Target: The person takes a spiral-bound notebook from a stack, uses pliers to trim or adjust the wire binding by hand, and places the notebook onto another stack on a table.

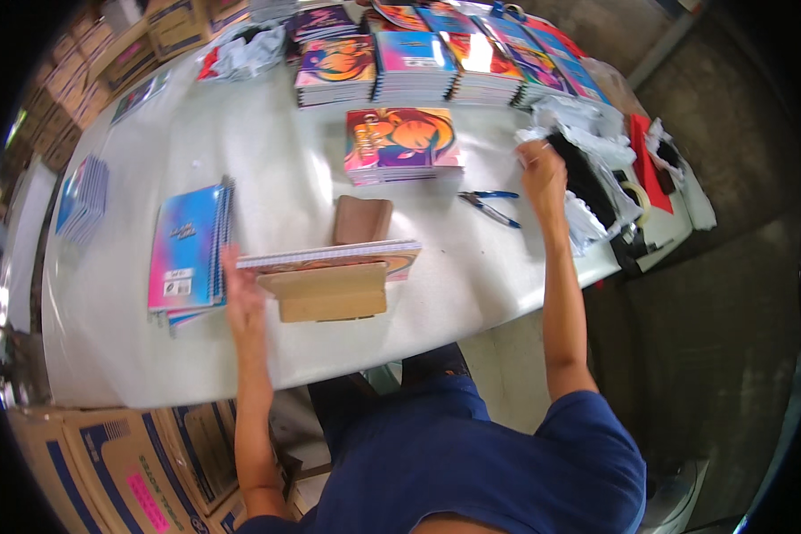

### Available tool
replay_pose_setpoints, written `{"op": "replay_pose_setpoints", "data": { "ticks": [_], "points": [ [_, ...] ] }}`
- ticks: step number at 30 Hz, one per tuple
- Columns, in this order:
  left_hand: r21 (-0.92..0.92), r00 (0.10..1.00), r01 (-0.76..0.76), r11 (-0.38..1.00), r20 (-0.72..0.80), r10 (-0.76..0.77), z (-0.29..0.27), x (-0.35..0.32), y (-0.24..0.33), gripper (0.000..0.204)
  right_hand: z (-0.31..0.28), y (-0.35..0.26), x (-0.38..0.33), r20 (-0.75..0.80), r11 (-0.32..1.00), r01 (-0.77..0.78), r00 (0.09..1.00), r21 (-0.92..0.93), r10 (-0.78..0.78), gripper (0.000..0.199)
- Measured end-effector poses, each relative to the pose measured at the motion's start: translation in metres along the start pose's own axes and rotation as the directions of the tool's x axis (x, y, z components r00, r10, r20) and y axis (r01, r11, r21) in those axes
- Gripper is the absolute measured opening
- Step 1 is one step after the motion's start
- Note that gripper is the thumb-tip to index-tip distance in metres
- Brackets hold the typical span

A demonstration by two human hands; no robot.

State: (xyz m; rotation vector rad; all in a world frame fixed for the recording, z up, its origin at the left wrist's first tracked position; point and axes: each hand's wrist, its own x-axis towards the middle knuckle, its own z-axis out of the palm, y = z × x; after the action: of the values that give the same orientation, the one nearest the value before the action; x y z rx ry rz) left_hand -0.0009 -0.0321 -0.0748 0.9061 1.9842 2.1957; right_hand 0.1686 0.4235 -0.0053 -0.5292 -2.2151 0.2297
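Centre-left of frame: left hand point(246, 294), blurred, beside edge-on colourful-covered notebook point(338, 254); grip unclear. Upper right: right hand point(544, 173), fingertips bunched near crumpled white plastic point(583, 113); hold unclear.

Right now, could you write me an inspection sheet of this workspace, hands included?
Surface: pale, glossy table.
Items at work: notebook on edge behind brown cardboard; stacked notebooks farther back.
Clutter: blue-handled tool, brown object, crumpled plastic at right.
Left hand: blurred, by the notebook's left end; grip unclear.
Right hand: bent, by the crumpled plastic; hold unclear.
Cables: nothing clearly seen.
Surroundings: cardboard boxes at lower left, more at upper left.
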Motion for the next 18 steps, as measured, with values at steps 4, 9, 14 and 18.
{"op": "replay_pose_setpoints", "data": {
  "ticks": [4, 9, 14, 18],
  "points": [
    [0.001, 0.995, -0.014, 1.000, -0.094, 0.014, 0.003, 0.002, 0.038, 0.084, -0.006, 0.094, 0.011, 0.174, 0.799, -0.088, 0.957, -0.594, 0.234, 0.016],
    [0.032, 0.995, -0.022, 0.999, -0.099, 0.025, 0.009, 0.000, 0.050, 0.074, 0.000, 0.117, 0.018, 0.416, 0.833, 0.160, 0.905, -0.530, 0.090, 0.018],
    [0.105, 0.990, -0.049, 0.993, -0.128, 0.063, 0.004, 0.003, 0.056, 0.065, -0.017, 0.127, 0.030, 0.440, 0.925, 0.087, 0.893, -0.369, 0.092, 0.011],
    [0.170, 0.985, -0.066, 0.983, -0.149, 0.091, -0.004, 0.008, 0.067, 0.062, -0.030, 0.119, 0.037, 0.332, 0.915, 0.047, 0.938, -0.401, 0.098, 0.010]
  ]
}}
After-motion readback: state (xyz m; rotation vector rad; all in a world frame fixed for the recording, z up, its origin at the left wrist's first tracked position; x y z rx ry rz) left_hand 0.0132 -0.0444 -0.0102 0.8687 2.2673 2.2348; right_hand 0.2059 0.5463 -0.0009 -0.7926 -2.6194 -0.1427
